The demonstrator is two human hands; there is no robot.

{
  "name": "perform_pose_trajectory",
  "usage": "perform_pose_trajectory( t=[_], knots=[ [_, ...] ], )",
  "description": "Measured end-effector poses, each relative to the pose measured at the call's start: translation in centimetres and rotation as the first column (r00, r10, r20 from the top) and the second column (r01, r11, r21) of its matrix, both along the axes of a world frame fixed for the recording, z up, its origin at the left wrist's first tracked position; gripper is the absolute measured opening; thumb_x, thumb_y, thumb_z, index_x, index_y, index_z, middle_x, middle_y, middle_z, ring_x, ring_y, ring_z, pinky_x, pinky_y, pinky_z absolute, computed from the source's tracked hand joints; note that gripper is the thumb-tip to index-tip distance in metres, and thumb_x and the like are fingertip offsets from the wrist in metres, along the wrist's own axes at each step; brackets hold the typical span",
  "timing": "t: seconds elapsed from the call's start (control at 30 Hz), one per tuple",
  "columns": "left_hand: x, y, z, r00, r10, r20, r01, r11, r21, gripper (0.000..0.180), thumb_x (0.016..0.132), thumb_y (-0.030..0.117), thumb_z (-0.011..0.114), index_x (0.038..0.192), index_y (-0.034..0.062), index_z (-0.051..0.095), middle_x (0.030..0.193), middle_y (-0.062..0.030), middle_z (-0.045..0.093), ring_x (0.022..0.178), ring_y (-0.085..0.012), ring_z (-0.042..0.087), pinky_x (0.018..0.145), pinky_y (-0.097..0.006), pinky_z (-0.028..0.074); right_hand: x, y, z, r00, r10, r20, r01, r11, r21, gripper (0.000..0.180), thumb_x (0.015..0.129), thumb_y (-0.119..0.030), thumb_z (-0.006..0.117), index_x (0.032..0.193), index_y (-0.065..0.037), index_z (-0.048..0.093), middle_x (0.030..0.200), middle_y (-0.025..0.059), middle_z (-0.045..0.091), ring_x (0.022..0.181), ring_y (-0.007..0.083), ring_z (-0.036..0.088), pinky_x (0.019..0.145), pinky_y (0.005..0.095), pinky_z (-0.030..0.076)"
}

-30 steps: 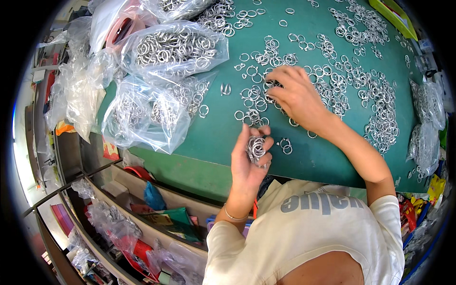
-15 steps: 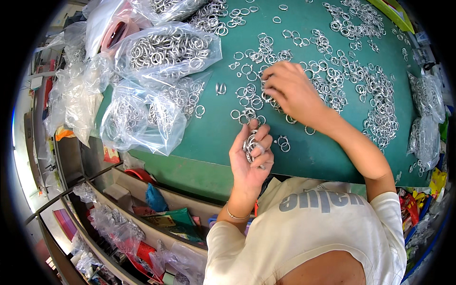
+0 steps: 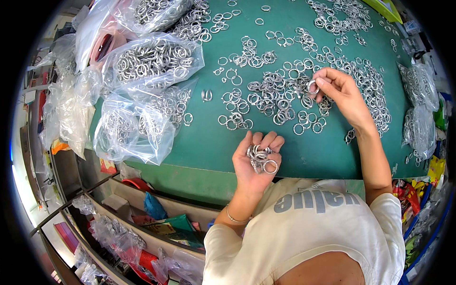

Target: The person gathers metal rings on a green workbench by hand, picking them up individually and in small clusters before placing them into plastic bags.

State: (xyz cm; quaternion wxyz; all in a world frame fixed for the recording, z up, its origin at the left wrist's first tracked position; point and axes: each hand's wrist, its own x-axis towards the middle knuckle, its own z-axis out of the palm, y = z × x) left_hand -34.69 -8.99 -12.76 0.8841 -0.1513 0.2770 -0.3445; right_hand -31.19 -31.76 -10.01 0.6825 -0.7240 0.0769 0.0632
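Observation:
Several silver metal rings (image 3: 258,156) lie cupped in my left hand (image 3: 251,164), palm up with the fingers curled round them, just over the table's front edge. Between thumb and fingertips, my right hand (image 3: 339,92) pinches a single silver ring (image 3: 312,87). It is above the right side of a large heap of loose rings (image 3: 280,95) in the middle of the green tabletop (image 3: 213,152). Small clusters of rings (image 3: 235,122) lie between that heap and my left hand. To the right of my right hand spreads another pile of rings (image 3: 375,99).
Clear plastic bags filled with rings (image 3: 154,59) line the table's left side, one bag (image 3: 135,128) near the front edge. More bagged rings (image 3: 418,85) sit at the right edge. A lime-green tray (image 3: 385,9) stands far right. Below, open drawers (image 3: 156,213) hold bags and packets.
My right hand has moved right from the near-middle heap and now pinches a ring. My left hand stays low, with its fingers curled round the rings. The whole view has shifted slightly.

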Motion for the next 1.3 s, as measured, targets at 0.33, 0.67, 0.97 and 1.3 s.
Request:
perform_pose_trajectory(
  t=[0.33, 0.67, 0.97, 1.3],
  knots=[
    [0.5, 0.1, 1.7, 0.991, -0.125, -0.043, 0.131, 0.969, 0.209, 0.022, 0.092, 0.027, 0.045, 0.097, 0.0090, 0.056, 0.089, -0.0026, 0.044, 0.066, -0.0094, 0.043, 0.042, -0.021, 0.038, -0.3, 3.9, -0.1, 0.986, 0.111, 0.123, -0.030, 0.847, -0.530, 0.007, 0.079, -0.011, 0.062, 0.081, -0.005, 0.060, 0.066, 0.0027, 0.049, 0.054, 0.0157, 0.051, 0.049, 0.0303, 0.040],
    [-0.2, 0.6, 0.5, 0.607, -0.697, 0.382, -0.234, 0.302, 0.924, 0.013, 0.088, 0.012, 0.052, 0.092, 0.0034, 0.062, 0.076, -0.0044, 0.055, 0.052, -0.0017, 0.040, 0.037, -0.016, 0.022, -0.4, 3.8, -2.2, 0.888, 0.172, 0.426, 0.182, 0.720, -0.669, 0.015, 0.075, -0.018, 0.066, 0.082, -0.006, 0.062, 0.076, 0.0084, 0.061, 0.059, 0.0263, 0.058, 0.051, 0.0362, 0.046],
    [0.9, -0.5, -0.3, 0.375, -0.898, 0.231, -0.838, -0.223, 0.498, 0.015, 0.073, 0.003, 0.066, 0.088, 0.0045, 0.063, 0.068, -0.0079, 0.050, 0.051, -0.0189, 0.050, 0.048, -0.030, 0.040, -0.6, 2.5, -1.3, 0.966, -0.003, 0.258, 0.081, 0.953, -0.292, 0.010, 0.081, -0.009, 0.057, 0.080, -0.001, 0.061, 0.071, 0.0017, 0.060, 0.057, 0.0136, 0.053, 0.052, 0.0314, 0.045],
    [2.3, -1.8, 0.4, 0.276, -0.959, -0.067, -0.888, -0.281, 0.363, 0.015, 0.072, 0.008, 0.069, 0.085, 0.0078, 0.063, 0.073, -0.0079, 0.051, 0.053, -0.0259, 0.052, 0.049, -0.036, 0.040, -2.8, 0.2, -0.7, 0.979, 0.123, -0.163, 0.015, 0.753, 0.657, 0.016, 0.081, -0.011, 0.051, 0.093, -0.001, 0.055, 0.078, 0.0048, 0.052, 0.054, 0.0089, 0.044, 0.040, 0.0212, 0.030]
  ],
)
